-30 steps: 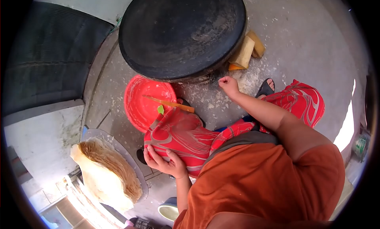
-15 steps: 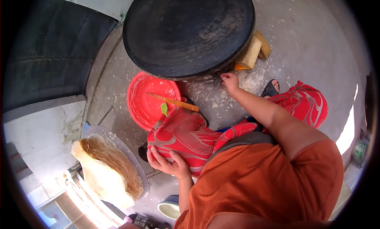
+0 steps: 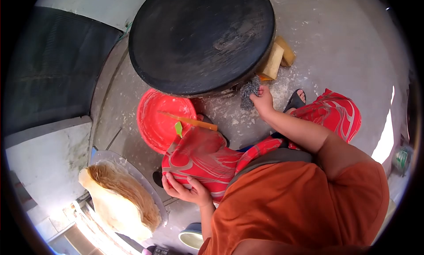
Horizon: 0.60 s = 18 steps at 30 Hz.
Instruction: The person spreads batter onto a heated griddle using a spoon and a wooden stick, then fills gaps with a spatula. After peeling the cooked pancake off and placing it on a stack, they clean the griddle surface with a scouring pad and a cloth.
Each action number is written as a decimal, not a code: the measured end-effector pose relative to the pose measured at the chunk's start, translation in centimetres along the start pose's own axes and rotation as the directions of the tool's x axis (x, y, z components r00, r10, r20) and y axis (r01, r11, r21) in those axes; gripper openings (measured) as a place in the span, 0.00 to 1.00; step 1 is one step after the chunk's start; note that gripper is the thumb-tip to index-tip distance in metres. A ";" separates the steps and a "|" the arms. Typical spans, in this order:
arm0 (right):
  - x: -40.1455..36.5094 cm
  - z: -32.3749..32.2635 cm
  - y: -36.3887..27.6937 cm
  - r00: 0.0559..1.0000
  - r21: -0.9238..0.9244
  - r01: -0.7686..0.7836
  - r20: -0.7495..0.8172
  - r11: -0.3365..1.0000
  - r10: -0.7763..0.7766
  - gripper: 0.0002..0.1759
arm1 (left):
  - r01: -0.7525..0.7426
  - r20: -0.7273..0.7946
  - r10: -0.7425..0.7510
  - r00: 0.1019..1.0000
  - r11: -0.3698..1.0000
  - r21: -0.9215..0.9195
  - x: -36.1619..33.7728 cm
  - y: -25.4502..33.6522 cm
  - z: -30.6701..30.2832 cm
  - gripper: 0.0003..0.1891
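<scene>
My right hand pinches a grey steel wool scourer, just below the near rim of a large round black griddle. The scourer's upper end reaches the shadowed underside of the rim. On my knee, over the red patterned cloth, my left hand rests with its fingers apart and nothing in it. Between that knee and the griddle sits a red plastic basin with pale batter smears. A flat wooden stick and a green scraper lie across the basin's near side.
Wood blocks are wedged by the griddle's right side. At lower left, a stack of thin flatbreads lies on a round board. A pale bowl stands near my left forearm. Whitish flakes litter the concrete floor.
My right hand has drawn back a little from the griddle's rim, and the scourer in it now shows. The view has shifted slightly; my left hand stays on the knee.
</scene>
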State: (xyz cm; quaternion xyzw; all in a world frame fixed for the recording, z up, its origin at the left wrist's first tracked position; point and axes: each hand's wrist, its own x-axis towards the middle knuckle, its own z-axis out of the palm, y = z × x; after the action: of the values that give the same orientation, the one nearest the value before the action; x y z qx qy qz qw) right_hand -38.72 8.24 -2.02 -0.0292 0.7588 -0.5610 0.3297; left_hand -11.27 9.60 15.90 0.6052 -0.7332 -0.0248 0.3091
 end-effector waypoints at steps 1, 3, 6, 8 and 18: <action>-0.3 -0.9 -1.0 0.995 -0.017 0.099 -0.028 0.995 -0.100 0.21 | -0.001 0.001 0.001 1.000 1.000 -0.012 0.0 0.0 0.1 0.25; 0.4 -2.3 -1.9 0.982 -0.001 0.173 -0.069 0.985 -0.173 0.20 | -0.014 -0.010 0.014 1.000 1.000 -0.015 0.1 0.0 0.2 0.25; 5.3 -3.6 -1.8 0.888 -0.020 0.410 -0.217 0.912 -0.404 0.22 | -0.045 -0.014 0.044 0.999 0.998 -0.033 0.3 0.2 0.4 0.25; 7.6 -3.8 -2.4 0.906 0.020 0.386 -0.198 0.922 -0.375 0.23 | -0.056 -0.020 0.055 0.998 0.998 -0.043 0.3 0.3 0.5 0.25; 7.9 -5.9 -2.9 0.935 -0.312 0.266 -0.147 0.912 -0.323 0.17 | -0.038 -0.015 0.038 0.999 0.999 -0.038 0.1 0.5 0.4 0.26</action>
State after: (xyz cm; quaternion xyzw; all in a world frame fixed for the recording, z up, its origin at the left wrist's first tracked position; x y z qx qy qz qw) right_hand -48.97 8.83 -2.27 -0.1361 0.8476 -0.4882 0.1572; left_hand -11.93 9.51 15.81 0.5853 -0.7417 -0.0283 0.3264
